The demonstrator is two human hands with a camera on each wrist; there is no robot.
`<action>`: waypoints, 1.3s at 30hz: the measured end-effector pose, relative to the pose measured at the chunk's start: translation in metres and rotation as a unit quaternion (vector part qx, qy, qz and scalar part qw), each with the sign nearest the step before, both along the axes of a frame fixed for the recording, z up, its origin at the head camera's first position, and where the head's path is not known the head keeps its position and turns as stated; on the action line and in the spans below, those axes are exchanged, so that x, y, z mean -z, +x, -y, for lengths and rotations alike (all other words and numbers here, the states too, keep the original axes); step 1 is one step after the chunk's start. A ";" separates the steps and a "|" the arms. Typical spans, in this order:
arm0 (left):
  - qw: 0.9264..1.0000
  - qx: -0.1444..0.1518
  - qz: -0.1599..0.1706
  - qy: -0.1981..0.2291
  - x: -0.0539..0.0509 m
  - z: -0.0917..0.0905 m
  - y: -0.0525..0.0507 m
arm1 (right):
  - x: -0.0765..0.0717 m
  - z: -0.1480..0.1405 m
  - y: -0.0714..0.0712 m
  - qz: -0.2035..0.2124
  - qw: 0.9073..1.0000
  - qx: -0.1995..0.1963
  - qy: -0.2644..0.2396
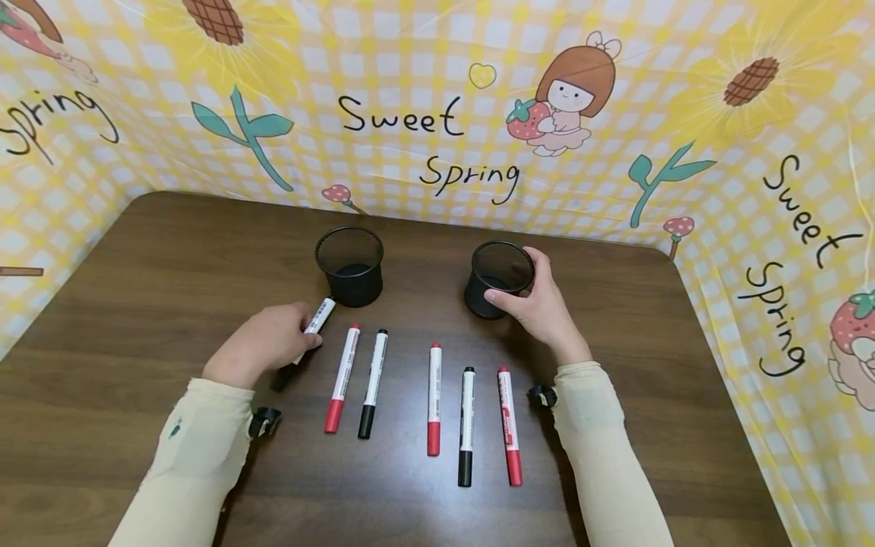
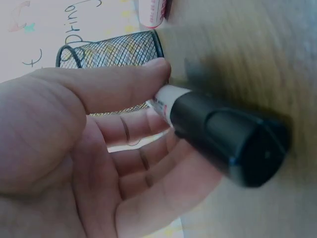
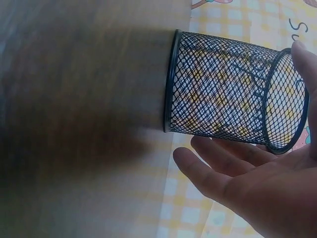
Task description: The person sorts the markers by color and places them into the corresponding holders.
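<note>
Pinching a black-capped marker (image 1: pixel 320 315) in the left grip (image 1: pixel 266 342), near its middle, with the white end slanting up just beside the left cup (image 1: pixel 355 290). Could slip or spin out, from too soft a pinch on a smooth, round side. Could also bump the left cup, from going too low or too slanted. Holding the right cup (image 1: pixel 478 300) in the right grip (image 1: pixel 547 304), by rim and side, about upright at the bench (image 1: pixel 403 501). Could tip or slide it, from a hard pull (only thin mesh, so likely very light). Farther out, lying on the bench: three red-capped markers (image 1: pixel 434 395) and two other black ones (image 1: pixel 467 425). Could set these rolling, from a low sleeve (image 1: pixel 601 456) brushing past.
</note>
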State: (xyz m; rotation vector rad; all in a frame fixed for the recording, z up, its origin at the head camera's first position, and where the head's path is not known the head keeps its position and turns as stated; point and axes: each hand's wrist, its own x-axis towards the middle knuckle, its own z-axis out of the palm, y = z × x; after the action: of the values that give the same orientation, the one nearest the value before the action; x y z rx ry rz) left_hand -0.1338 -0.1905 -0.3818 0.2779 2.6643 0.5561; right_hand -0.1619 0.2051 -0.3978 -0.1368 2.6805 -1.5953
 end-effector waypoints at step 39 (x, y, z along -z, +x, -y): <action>0.955 0.006 -0.116 0.272 -0.013 -0.004 0.001 | -0.001 0.000 0.001 0.005 1.000 -0.003 -0.001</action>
State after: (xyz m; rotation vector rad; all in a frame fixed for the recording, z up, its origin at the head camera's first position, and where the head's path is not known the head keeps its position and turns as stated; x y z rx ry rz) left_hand -0.1329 -0.1863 -0.3693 0.5426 2.6700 1.3250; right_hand -0.1608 0.2054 -0.3968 -0.1356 2.6691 -1.5921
